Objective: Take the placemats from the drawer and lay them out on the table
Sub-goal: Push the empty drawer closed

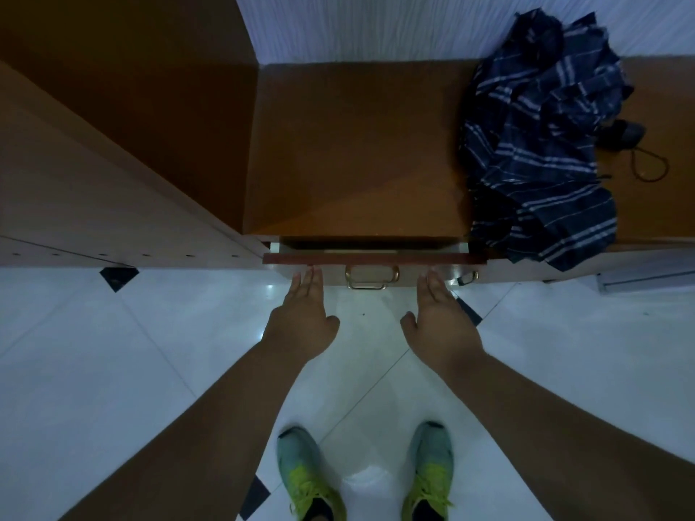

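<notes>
Drawer (374,258) slightly open, its front edge just beyond both hands. Left hand (302,317) and right hand (440,321) flat, fingers straight, tips at the drawer front either side of the brass handle (372,278), grasping nothing. Placemats not visible; drawer interior dark. Wooden cabinet top (357,152) carries a crumpled striped umbrella (541,144). White tiled floor (131,351); green shoes (308,475) below.

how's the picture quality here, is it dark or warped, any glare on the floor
Head view: dim with a bluish cast; wide-angle warp bends the cabinet top and splays the forearms; soft glare patches on the floor tiles near the left hand; drawer gap in deep shadow.
</notes>
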A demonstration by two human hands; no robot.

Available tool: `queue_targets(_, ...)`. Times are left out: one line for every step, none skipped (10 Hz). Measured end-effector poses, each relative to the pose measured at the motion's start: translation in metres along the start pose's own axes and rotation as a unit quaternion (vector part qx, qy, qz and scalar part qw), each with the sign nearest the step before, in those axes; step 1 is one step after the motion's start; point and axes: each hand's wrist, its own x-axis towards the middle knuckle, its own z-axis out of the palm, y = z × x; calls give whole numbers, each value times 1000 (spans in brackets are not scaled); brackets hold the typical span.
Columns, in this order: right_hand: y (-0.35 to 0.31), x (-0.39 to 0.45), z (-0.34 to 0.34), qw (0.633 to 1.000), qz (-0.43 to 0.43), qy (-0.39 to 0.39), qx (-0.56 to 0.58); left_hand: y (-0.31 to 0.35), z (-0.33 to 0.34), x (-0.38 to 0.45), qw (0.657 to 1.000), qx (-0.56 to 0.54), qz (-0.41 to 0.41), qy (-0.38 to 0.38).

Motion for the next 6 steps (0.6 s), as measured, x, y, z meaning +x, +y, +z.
queue_targets(-4, 16, -4, 1000, 4, -4, 3, 2, -7, 16, 1000, 1, 3, 13)
queue_targets(-9, 31, -10, 1000, 8, -11, 16, 3, -14, 26, 1000, -1, 8, 22)
queue_targets(-16, 29, -25, 999, 15, -31, 20, 11, -26, 17, 999, 2, 12, 35)
queue_targets(-31, 6, -56, 999, 17, -34, 1, 24, -44, -15, 999, 3, 13, 52)
queue_targets(-45, -33, -106, 999, 0, -39, -5, 44, -79, -61, 998, -19, 15, 63)
queue_targets(-63, -80, -176, 999, -17, 35, 8, 62, -124, -124, 991, -34, 23, 127)
